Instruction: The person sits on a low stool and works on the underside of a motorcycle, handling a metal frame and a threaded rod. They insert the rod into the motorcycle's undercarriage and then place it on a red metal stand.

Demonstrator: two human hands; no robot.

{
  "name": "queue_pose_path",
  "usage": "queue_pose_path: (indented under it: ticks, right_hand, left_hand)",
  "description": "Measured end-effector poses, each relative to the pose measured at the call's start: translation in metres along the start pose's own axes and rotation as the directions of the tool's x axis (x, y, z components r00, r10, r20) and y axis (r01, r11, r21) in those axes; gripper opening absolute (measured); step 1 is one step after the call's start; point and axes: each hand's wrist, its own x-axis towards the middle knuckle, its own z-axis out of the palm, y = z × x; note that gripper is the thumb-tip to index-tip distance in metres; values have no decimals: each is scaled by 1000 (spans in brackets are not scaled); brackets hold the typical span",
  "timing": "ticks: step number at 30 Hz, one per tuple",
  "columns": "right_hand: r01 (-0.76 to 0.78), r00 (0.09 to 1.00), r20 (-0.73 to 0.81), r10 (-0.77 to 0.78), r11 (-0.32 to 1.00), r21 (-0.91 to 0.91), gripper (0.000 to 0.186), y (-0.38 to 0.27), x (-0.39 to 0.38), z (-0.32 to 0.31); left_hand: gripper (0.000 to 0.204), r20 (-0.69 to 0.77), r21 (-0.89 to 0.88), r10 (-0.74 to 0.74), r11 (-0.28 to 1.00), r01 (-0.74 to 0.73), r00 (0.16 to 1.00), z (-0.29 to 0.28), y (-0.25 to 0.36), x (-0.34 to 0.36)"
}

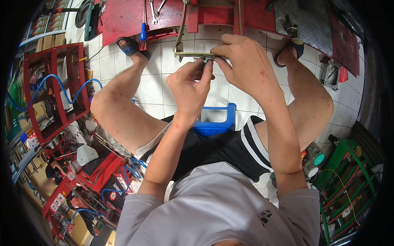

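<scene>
Left hand (188,84), upper centre of frame: grip narrow, thumb and fingers pinching small dark-grey metal piece (207,60), mostly hidden, just below narrow yellowish metal bar (193,54). Right hand (250,61): fingers at bar's right end, cannot tell whether grip closes on it. Red metal counter (119,18) along top, blue-handled screwdriver (143,33) and silver wrenches (153,12) upper left. Blue plastic stool (231,114) at centre, white tiled floor (152,88).

Front: platform (174,18), wrenches (153,13) on it, screwdriver (143,33) left of them | Centre: bracket (193,54), right hand (248,61) at right end, left hand (188,84) beside | Between legs: stool (231,115) | Left: frame (56,78) | Right: rack (348,164)
</scene>
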Motion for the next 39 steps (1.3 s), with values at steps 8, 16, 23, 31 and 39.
queue_pose_path:
  ticks: [8,16,23,31,39]
  right_hand:
    - [0,1000,-16,1,1000,26,11,-1,0,1]
    - [-34,999,11,33,994,101,10,-1,2,0]
    - [-31,999,34,28,995,99,8,-1,4,0]
    - [33,998,42,-36,997,74,8,-2,5,-3]
    - [146,988,34,-148,988,50,10,4,5,-1]
  left_hand:
    - [12,85,48,31,998,-35,996,-2,1,4]
    - [23,195,-30,-67,997,74,979,-10,-3,9]
    - [20,203,-5,-65,998,67,977,-12,3,11]
    - [14,202,167,118,974,-153,972,-14,-4,10]
    - [6,217,250,363,877,-411,906,-9,1,16]
